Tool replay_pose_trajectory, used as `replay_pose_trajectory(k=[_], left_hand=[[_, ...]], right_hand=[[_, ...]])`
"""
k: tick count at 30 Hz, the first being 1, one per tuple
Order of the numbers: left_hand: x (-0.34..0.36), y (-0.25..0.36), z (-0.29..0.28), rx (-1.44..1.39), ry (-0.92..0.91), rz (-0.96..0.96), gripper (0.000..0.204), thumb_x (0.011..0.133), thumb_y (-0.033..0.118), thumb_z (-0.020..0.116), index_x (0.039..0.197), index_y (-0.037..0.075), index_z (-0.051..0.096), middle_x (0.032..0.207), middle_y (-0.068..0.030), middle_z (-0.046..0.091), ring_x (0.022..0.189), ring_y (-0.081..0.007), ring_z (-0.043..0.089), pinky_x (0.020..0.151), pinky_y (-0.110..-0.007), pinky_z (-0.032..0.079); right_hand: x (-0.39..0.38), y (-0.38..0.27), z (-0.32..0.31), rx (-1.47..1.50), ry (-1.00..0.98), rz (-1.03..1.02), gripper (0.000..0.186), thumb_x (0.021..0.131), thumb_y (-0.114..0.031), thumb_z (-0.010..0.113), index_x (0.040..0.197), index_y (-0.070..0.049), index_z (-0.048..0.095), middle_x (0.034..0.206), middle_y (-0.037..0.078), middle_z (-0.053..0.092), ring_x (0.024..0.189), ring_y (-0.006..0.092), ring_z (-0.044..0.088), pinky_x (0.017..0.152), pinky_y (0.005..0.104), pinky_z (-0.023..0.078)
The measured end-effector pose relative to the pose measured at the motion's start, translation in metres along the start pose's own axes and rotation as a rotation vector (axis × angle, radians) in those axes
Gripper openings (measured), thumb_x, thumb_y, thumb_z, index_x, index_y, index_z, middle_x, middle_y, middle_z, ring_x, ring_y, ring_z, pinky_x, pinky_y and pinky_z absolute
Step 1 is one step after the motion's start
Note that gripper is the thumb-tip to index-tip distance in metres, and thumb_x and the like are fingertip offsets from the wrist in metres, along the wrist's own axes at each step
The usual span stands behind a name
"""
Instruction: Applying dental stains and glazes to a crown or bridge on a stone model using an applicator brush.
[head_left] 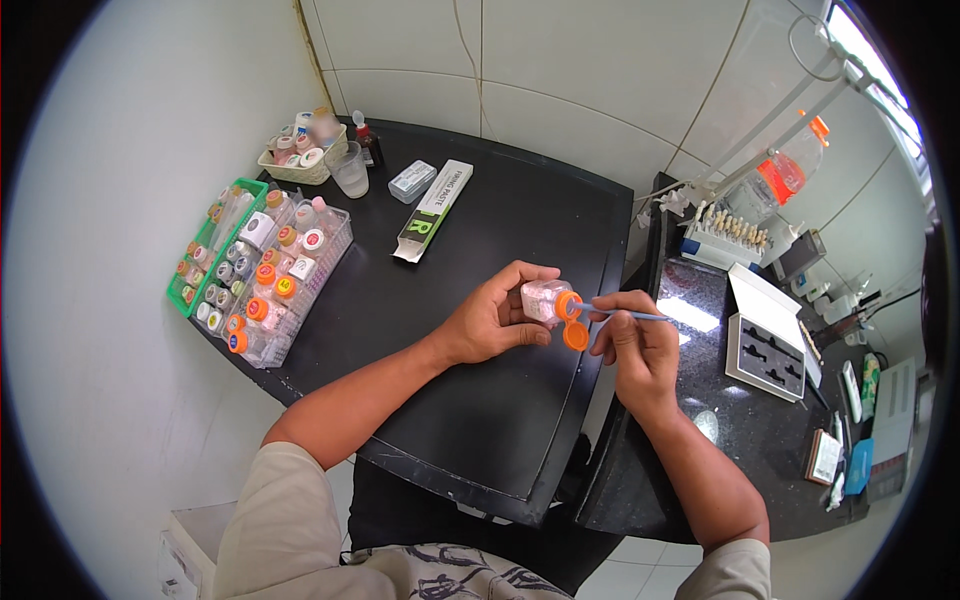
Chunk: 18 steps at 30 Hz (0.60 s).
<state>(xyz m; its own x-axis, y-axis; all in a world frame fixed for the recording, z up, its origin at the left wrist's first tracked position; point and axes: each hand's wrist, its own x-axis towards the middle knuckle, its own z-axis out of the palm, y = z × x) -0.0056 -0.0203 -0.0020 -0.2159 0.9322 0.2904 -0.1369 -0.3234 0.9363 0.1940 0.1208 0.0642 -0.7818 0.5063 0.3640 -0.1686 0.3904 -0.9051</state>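
Note:
Near the right edge of the black table, my left hand [482, 322] is closed around a small clear jar [540, 301] of pale pink contents. The jar lies tilted, its orange-rimmed mouth turned right. From the mouth an orange lid [575, 336] hangs open. My right hand [645, 352] pinches a thin light-blue stick [645, 316], perhaps a small spatula. The stick's left tip reaches the jar's mouth; whether it is inside cannot be made out.
On the black table [450, 410], a clear basket [300, 340] and green basket [185, 300] hold several jars. A flat carton [432, 212], grey box [412, 181] and plastic cup [349, 172] lie behind. The right counter [640, 470] carries an open case [765, 355] and a tooth-shade guide [728, 235].

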Motion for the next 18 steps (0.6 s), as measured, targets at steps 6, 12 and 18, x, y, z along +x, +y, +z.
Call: replay_pose_trajectory(k=[6, 12, 18], left_hand=[[-0.0008, -0.0031, 0.0007, 0.024, 0.024, -0.050, 0.067, 0.096, -0.003, 0.078, 0.154, 0.003, 0.046, 0.141, -0.0114, 0.062, 0.130, -0.0194, 0.064, 0.112, -0.036, 0.056], [-0.0010, -0.0014, 0.0009, 0.061, 0.040, -0.038, 0.065, 0.095, -0.001, 0.079, 0.153, 0.004, 0.049, 0.137, -0.0110, 0.066, 0.123, -0.0185, 0.068, 0.110, -0.036, 0.057], [-0.0010, 0.0027, -0.0032, 0.036, 0.013, -0.076, 0.063, 0.096, 0.004, 0.080, 0.152, 0.003, 0.053, 0.134, -0.0095, 0.067, 0.119, -0.0176, 0.069, 0.107, -0.034, 0.057]], right_hand=[[-0.0003, -0.0011, 0.0007, -0.021, 0.031, -0.070, 0.019, 0.112, -0.008, 0.056, 0.113, 0.005, 0.069, 0.095, 0.010, 0.071, 0.066, 0.0098, 0.066, 0.057, 0.0234, 0.048], [0.0009, -0.0065, 0.0008, -0.170, 0.005, -0.166, 0.017, 0.111, -0.005, 0.057, 0.112, 0.006, 0.070, 0.099, 0.012, 0.072, 0.067, 0.0110, 0.068, 0.059, 0.0242, 0.051], [0.0006, -0.0060, -0.0013, -0.005, -0.032, -0.056, 0.020, 0.113, -0.011, 0.057, 0.113, 0.005, 0.070, 0.100, 0.012, 0.073, 0.068, 0.0115, 0.069, 0.058, 0.0237, 0.051]])
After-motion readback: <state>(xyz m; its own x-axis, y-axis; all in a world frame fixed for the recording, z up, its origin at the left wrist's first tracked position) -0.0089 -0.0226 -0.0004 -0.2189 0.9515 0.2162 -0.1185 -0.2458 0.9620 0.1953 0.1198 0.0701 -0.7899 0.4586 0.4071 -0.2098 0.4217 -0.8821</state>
